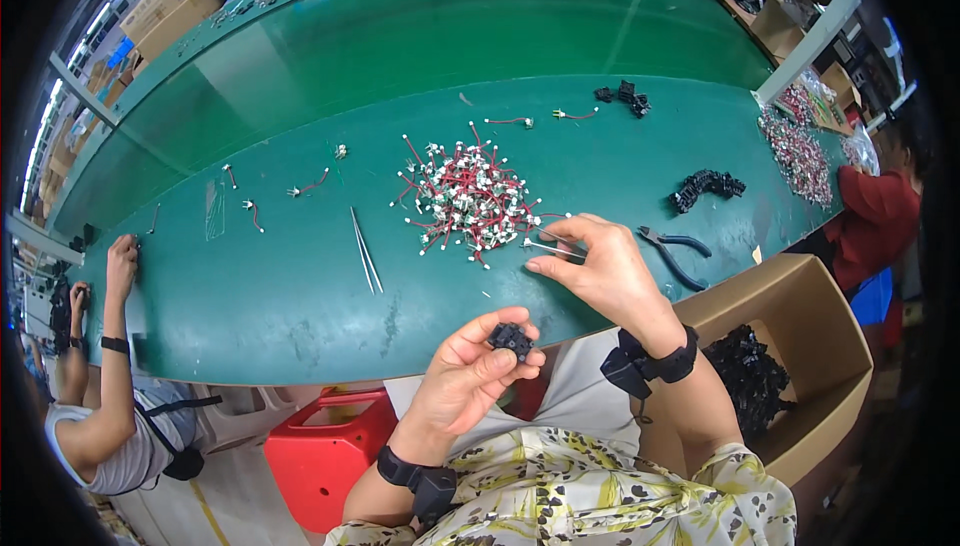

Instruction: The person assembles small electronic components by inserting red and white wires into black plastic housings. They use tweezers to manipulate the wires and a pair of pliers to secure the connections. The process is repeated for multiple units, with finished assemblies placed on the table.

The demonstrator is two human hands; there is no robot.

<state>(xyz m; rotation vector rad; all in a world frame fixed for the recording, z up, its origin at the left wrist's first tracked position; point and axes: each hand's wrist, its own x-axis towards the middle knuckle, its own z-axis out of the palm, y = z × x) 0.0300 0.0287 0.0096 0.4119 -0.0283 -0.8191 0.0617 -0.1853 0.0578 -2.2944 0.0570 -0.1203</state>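
Observation:
My left hand [470, 371] is closed on a small black plastic block [511, 340], held up just past the table's front edge. My right hand [605, 266] pinches a pair of metal tweezers [556, 248], their tips pointing left at the near right side of a pile of red wires with white connectors [468, 194]. Whether the tips grip a piece is too small to tell. A second pair of tweezers [365, 251] lies on the green table [290, 296] left of the pile. Wire cutters with dark blue handles [680, 251] rest right of my right hand.
Right of my lap stands a cardboard box [825, 386] holding black parts [748, 376]. A row of black blocks [706, 187] lies near the cutters, with more [628, 98] farther back. A red stool [330, 456] stands below the table. Co-workers sit left [110, 416] and right [880, 206].

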